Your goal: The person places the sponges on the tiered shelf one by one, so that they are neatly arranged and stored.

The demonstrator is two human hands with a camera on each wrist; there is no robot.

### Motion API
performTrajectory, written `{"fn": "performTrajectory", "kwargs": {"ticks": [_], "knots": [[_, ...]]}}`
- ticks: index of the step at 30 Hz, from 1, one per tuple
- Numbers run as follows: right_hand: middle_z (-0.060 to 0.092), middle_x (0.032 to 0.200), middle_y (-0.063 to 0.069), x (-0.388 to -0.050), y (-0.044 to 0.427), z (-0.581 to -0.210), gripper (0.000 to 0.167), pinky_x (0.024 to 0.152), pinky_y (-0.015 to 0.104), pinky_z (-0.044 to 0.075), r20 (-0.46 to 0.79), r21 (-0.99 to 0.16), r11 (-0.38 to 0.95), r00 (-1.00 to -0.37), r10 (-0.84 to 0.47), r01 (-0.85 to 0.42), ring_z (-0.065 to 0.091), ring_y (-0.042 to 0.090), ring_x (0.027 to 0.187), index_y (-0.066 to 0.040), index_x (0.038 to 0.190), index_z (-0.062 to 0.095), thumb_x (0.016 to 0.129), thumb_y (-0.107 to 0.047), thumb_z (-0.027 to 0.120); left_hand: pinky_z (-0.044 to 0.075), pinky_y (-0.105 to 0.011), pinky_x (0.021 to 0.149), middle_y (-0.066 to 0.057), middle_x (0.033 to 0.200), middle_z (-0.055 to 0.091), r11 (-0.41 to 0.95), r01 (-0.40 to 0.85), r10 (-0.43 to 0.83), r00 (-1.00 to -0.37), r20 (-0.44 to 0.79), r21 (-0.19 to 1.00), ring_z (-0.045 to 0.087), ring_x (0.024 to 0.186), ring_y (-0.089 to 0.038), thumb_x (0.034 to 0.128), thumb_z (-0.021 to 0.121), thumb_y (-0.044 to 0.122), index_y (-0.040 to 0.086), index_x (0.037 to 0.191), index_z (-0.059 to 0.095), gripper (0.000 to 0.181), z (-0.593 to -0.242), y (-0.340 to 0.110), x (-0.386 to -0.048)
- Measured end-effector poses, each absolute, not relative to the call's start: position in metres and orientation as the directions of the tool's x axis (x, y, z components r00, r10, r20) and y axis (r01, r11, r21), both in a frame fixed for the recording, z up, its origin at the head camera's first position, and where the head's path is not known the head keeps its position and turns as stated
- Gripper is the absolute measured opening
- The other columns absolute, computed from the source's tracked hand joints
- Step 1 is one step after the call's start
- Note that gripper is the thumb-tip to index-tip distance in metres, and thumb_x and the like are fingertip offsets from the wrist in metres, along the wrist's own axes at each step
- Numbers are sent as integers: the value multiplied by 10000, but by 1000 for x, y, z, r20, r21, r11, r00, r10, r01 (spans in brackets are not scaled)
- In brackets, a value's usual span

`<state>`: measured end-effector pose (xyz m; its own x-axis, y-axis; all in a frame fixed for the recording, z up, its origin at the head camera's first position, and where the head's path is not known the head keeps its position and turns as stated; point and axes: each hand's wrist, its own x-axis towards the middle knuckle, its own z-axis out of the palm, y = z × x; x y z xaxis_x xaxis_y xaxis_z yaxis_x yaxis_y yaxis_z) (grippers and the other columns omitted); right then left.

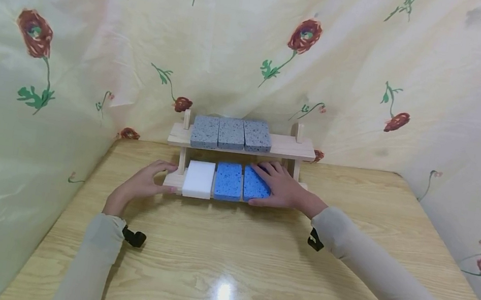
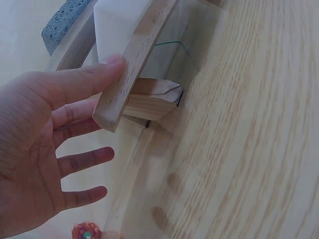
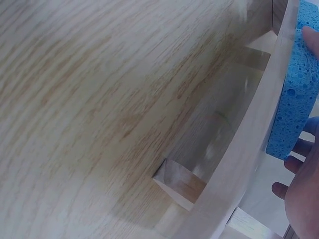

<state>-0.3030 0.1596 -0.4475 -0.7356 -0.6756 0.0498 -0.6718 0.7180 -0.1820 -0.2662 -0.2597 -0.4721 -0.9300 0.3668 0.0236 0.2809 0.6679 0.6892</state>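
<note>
A two-tier wooden rack (image 1: 291, 148) stands at the back of the table. My left hand (image 1: 143, 182) pinches the left end of its lower shelf (image 2: 134, 69); thumb and index finger are on the board, the other fingers spread apart. My right hand (image 1: 283, 187) grips the rightmost blue sponge (image 1: 256, 185) on the lower shelf, thumb at its front side and fingers over the far side. Left of it lie another blue sponge (image 1: 229, 181) and a white sponge (image 1: 199, 179). Three grey speckled sponges (image 1: 231, 133) sit side by side on the upper shelf.
The wood-grain table (image 1: 189, 250) spreads in front of the rack. Floral cloth (image 1: 237, 42) hangs behind it and along both sides. Each wrist wears a black strap mount (image 1: 134, 237). A bright reflection lies on the table near the front.
</note>
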Motion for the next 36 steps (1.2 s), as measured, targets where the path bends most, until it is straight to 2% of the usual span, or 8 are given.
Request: {"fn": "performTrajectory", "kwargs": {"ticks": [24, 36], "knots": [[329, 1626, 171, -300, 170, -448, 1032, 1186, 626, 308, 101, -196, 707, -731, -674, -679, 306, 389, 1473, -155, 1628, 263, 845, -692, 665, 257, -657, 1205, -198, 1598, 383, 681, 271, 357, -934, 15, 680, 320, 1488, -442, 905, 781, 385, 76, 1501, 495, 730, -469, -256, -263], [315, 1631, 205, -293, 178, -442, 1010, 1172, 673, 287, 131, -237, 695, -731, -670, -679, 281, 446, 1486, -123, 1625, 266, 871, -664, 664, 236, -658, 1213, -199, 1623, 348, 679, 285, 372, -928, 18, 676, 288, 1507, -441, 924, 756, 398, 73, 1531, 456, 751, -473, -257, -261]]}}
